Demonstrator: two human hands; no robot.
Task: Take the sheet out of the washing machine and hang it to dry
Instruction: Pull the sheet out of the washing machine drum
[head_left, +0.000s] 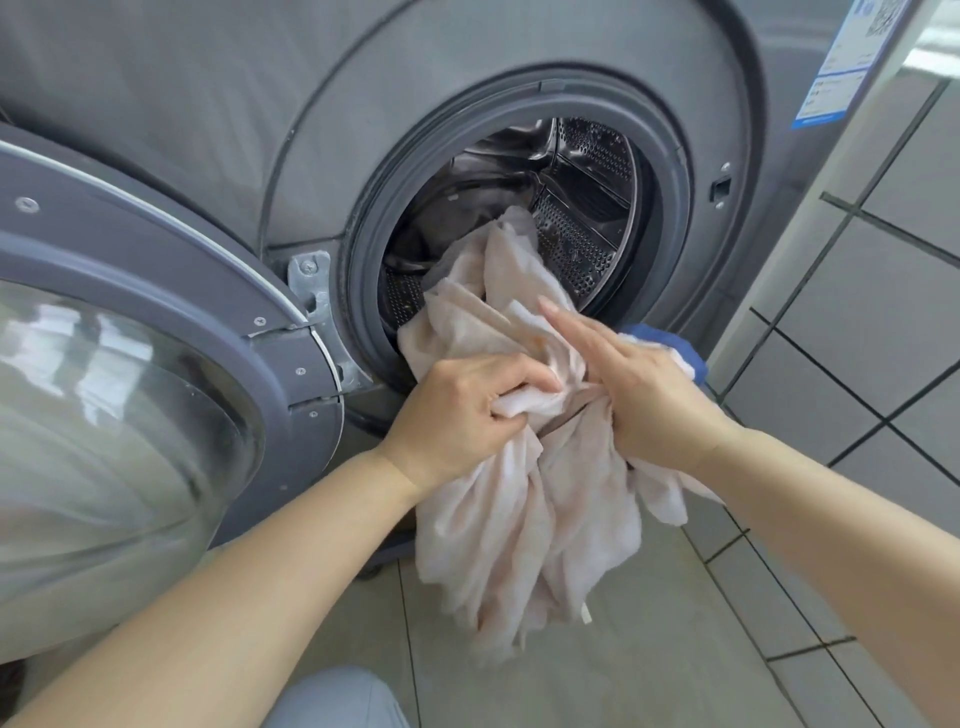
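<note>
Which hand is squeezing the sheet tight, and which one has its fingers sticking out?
The left hand squeezes a bunch of the pale pink sheet in curled fingers. The right hand has straight fingers pointing toward the washing machine's drum.

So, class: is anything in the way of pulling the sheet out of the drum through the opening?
Nothing visible blocks it. The door is swung wide to the left, and the sheet already trails out of the drum over the rubber seal. The left hand grips it; the right hand rests on it.
</note>
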